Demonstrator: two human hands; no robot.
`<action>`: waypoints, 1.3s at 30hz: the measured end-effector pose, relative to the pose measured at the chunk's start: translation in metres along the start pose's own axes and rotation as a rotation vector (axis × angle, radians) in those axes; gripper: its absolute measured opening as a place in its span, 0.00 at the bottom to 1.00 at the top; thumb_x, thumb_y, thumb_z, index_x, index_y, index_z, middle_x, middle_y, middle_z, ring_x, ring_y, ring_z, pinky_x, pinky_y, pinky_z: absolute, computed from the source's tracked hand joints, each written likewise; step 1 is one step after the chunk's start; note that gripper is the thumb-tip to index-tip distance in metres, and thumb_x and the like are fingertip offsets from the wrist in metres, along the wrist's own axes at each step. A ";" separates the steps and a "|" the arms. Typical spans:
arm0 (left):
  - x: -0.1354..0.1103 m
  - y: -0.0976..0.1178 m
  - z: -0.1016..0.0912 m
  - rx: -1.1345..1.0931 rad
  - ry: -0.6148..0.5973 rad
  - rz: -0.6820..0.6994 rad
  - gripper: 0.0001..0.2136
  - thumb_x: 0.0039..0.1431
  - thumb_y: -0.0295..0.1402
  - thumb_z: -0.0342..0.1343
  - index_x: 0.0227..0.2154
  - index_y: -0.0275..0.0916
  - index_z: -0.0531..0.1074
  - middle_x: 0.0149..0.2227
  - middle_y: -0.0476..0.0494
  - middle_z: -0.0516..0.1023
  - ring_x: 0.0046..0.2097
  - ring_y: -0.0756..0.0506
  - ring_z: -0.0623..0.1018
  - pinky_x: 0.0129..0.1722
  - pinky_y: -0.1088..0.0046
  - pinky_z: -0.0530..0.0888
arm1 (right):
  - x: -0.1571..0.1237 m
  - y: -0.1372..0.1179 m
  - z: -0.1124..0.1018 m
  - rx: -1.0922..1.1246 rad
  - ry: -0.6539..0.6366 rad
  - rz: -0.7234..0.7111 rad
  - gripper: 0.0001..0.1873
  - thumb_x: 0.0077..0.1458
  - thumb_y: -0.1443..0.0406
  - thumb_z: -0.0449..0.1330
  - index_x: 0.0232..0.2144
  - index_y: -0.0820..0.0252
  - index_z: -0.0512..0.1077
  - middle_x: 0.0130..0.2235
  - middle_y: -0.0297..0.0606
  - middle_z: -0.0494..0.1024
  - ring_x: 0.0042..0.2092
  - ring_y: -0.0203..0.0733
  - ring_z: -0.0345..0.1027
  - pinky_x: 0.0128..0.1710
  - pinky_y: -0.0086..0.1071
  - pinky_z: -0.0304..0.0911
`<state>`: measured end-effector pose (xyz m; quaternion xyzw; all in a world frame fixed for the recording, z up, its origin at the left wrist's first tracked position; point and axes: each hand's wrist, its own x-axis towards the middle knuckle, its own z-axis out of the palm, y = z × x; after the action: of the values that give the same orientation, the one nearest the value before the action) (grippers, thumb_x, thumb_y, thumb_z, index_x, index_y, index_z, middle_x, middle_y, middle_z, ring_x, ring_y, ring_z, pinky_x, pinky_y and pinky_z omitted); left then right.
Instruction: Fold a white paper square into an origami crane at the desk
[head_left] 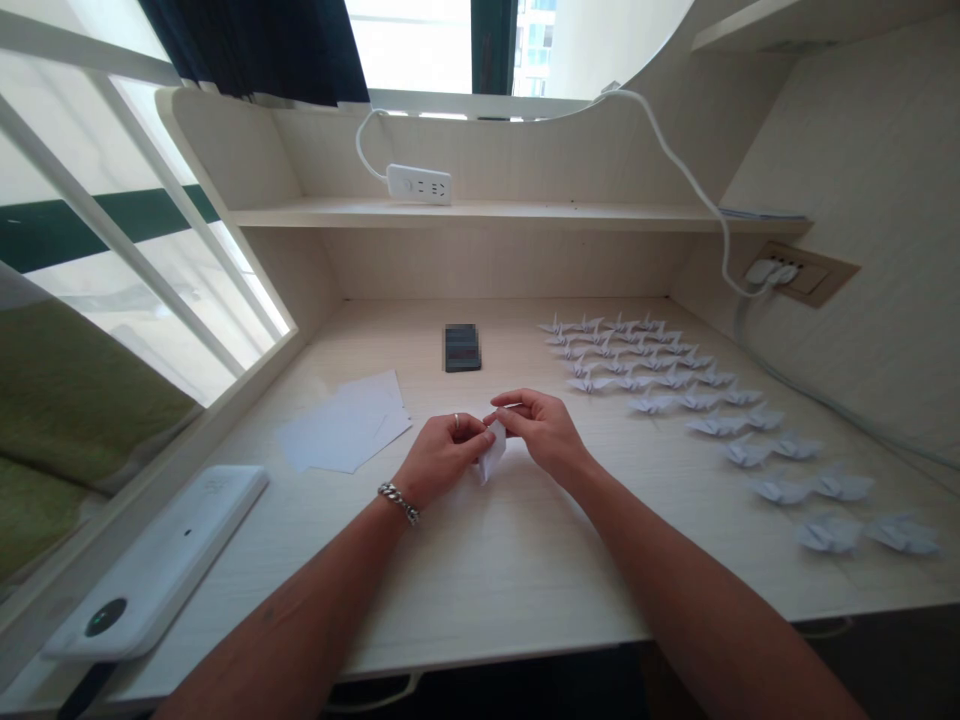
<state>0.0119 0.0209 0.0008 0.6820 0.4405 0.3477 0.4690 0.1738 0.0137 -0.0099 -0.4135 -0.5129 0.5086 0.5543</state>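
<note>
A small piece of folded white paper [492,455] is held up just over the desk, pinched between both hands. My left hand [444,455], with a ring on a finger and a chain bracelet at the wrist, grips its left side between thumb and fingers. On the other side, the fingertips of my right hand [541,425] close on its upper edge. Fingers cover part of the paper, so its exact folded shape is hard to make out. Several folded paper cranes [649,365] stand in rows to the right. Loose white paper sheets [349,425] lie left of my hands.
Beyond my hands lies a dark, blurred rectangular object [461,348]. A long white device [161,560] rests along the desk's left edge. On the shelf [517,212] sits a white power strip [418,185]. A white cable [679,155] runs down to the wall socket [806,273].
</note>
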 end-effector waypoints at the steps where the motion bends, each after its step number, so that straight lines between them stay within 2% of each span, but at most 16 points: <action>1: 0.000 0.000 0.000 0.004 -0.002 0.000 0.11 0.49 0.39 0.59 0.23 0.35 0.74 0.22 0.47 0.74 0.25 0.50 0.71 0.26 0.75 0.66 | 0.000 -0.001 0.000 0.006 0.013 0.010 0.15 0.47 0.59 0.64 0.35 0.62 0.73 0.30 0.41 0.81 0.31 0.41 0.75 0.33 0.36 0.70; 5: -0.001 0.001 0.000 0.028 -0.001 -0.003 0.11 0.49 0.40 0.59 0.23 0.36 0.74 0.22 0.47 0.75 0.24 0.50 0.71 0.26 0.75 0.66 | 0.001 -0.003 0.001 -0.001 0.066 0.039 0.17 0.48 0.56 0.63 0.37 0.61 0.72 0.32 0.41 0.81 0.32 0.40 0.74 0.32 0.35 0.70; 9: -0.001 -0.001 0.000 0.026 0.002 -0.002 0.13 0.50 0.42 0.59 0.24 0.36 0.75 0.22 0.47 0.75 0.25 0.50 0.71 0.25 0.75 0.66 | 0.000 0.001 -0.001 -0.095 0.026 -0.022 0.17 0.44 0.58 0.67 0.36 0.62 0.74 0.29 0.39 0.80 0.32 0.41 0.73 0.32 0.33 0.68; 14: 0.000 -0.002 0.001 -0.146 0.012 -0.047 0.14 0.48 0.42 0.62 0.28 0.34 0.77 0.26 0.45 0.77 0.27 0.50 0.73 0.29 0.74 0.70 | 0.000 0.002 -0.001 -0.101 0.077 -0.047 0.17 0.45 0.57 0.66 0.35 0.61 0.74 0.30 0.38 0.79 0.32 0.40 0.73 0.32 0.33 0.68; 18: 0.001 0.001 -0.001 -0.157 0.095 -0.035 0.14 0.49 0.41 0.62 0.28 0.33 0.77 0.22 0.46 0.75 0.25 0.51 0.71 0.27 0.75 0.69 | 0.000 -0.001 0.001 -0.107 0.050 0.028 0.18 0.48 0.53 0.63 0.34 0.62 0.74 0.30 0.38 0.78 0.31 0.39 0.72 0.30 0.31 0.68; 22: 0.001 0.002 -0.002 -0.182 0.181 -0.032 0.14 0.49 0.41 0.62 0.29 0.32 0.78 0.21 0.46 0.75 0.24 0.51 0.72 0.27 0.75 0.70 | -0.001 -0.001 0.004 -0.106 -0.032 0.090 0.16 0.45 0.57 0.66 0.33 0.62 0.75 0.25 0.36 0.77 0.27 0.37 0.71 0.29 0.31 0.67; 27: 0.001 0.000 -0.002 -0.350 0.101 -0.027 0.16 0.48 0.38 0.64 0.36 0.31 0.78 0.28 0.42 0.79 0.29 0.49 0.75 0.32 0.72 0.73 | 0.000 0.002 0.003 -0.066 0.012 0.023 0.13 0.44 0.60 0.66 0.31 0.64 0.76 0.27 0.37 0.78 0.28 0.37 0.71 0.30 0.31 0.67; 33: 0.001 -0.001 -0.002 -0.266 0.104 0.000 0.16 0.48 0.35 0.64 0.38 0.30 0.76 0.23 0.45 0.77 0.25 0.51 0.72 0.27 0.75 0.70 | 0.001 0.002 0.003 -0.082 0.025 -0.017 0.13 0.44 0.60 0.66 0.30 0.64 0.77 0.25 0.37 0.78 0.27 0.36 0.70 0.29 0.30 0.67; 39: 0.000 0.000 -0.001 -0.211 0.172 0.021 0.13 0.47 0.36 0.64 0.33 0.31 0.75 0.19 0.49 0.73 0.22 0.53 0.70 0.23 0.77 0.66 | -0.001 0.004 0.006 -0.088 0.050 -0.035 0.14 0.43 0.59 0.67 0.29 0.64 0.77 0.23 0.36 0.77 0.25 0.36 0.69 0.27 0.31 0.66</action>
<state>0.0109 0.0212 0.0012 0.6012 0.4331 0.4542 0.4948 0.1678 0.0133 -0.0128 -0.4408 -0.5281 0.4653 0.5570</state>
